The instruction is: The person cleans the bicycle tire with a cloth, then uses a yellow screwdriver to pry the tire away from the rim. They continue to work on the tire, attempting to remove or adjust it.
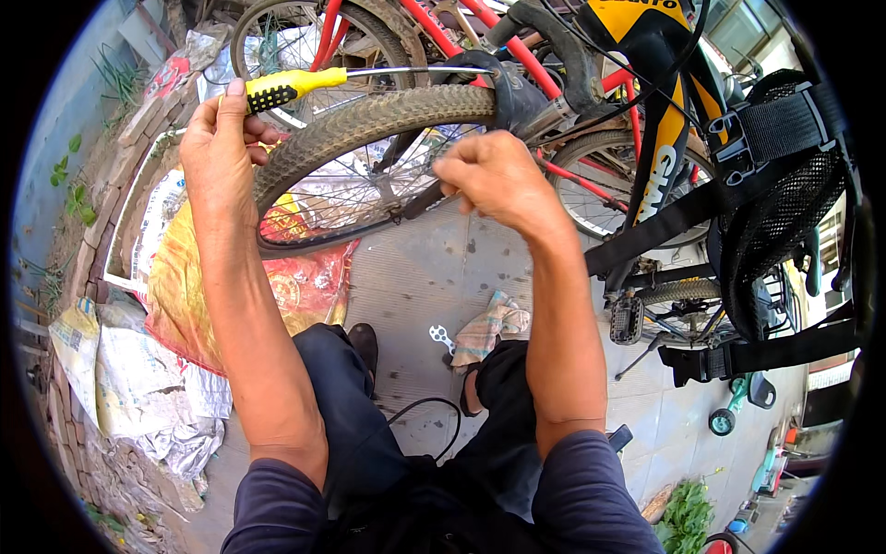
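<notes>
My left hand is closed round the yellow and black handle of a screwdriver. Its long metal shaft points right and reaches the black fender above the bicycle's front wheel, where the tip is hidden. Below the screwdriver lies the knobby tire of that wheel, mud-stained and spoked. My right hand is held just right of the wheel, beside the fork, with its fingers curled in. What it holds, if anything, I cannot make out. The yellow and black bicycle frame slants away at upper right.
Red bicycles stand behind. Black straps and mesh hang at right. On the paving, a silver multi-hole wrench lies beside a checked cloth near my feet. Woven sacks spread at left; a green toy-like wheeled object is at lower right.
</notes>
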`<state>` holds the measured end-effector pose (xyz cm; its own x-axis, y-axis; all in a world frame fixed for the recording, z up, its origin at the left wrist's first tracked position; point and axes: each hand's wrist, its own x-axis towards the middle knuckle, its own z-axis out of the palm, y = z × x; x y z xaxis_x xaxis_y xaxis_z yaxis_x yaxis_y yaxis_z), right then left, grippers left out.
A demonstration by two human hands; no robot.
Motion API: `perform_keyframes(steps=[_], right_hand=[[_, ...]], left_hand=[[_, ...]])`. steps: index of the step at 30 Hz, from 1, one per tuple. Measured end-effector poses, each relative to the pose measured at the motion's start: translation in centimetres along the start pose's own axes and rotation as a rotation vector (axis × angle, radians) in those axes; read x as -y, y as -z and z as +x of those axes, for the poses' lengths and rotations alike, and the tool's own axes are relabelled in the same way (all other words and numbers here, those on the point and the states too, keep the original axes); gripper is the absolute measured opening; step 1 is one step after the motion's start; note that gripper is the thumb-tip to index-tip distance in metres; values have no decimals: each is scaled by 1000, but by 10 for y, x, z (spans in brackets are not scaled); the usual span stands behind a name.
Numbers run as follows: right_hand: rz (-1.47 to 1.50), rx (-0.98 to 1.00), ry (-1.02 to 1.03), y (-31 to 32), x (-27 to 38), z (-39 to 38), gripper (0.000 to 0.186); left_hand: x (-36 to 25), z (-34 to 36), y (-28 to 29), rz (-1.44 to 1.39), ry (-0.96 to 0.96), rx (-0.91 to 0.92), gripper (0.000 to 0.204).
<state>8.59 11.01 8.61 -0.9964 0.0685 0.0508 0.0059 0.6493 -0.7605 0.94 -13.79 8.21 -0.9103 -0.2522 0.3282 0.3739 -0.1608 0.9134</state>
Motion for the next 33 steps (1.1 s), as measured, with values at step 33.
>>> perform_keyframes(steps=[33], right_hand=[[1307,-385,-239,93,-148,55,54]], left_hand=[[5,3,-6,-12,18,-20,32]])
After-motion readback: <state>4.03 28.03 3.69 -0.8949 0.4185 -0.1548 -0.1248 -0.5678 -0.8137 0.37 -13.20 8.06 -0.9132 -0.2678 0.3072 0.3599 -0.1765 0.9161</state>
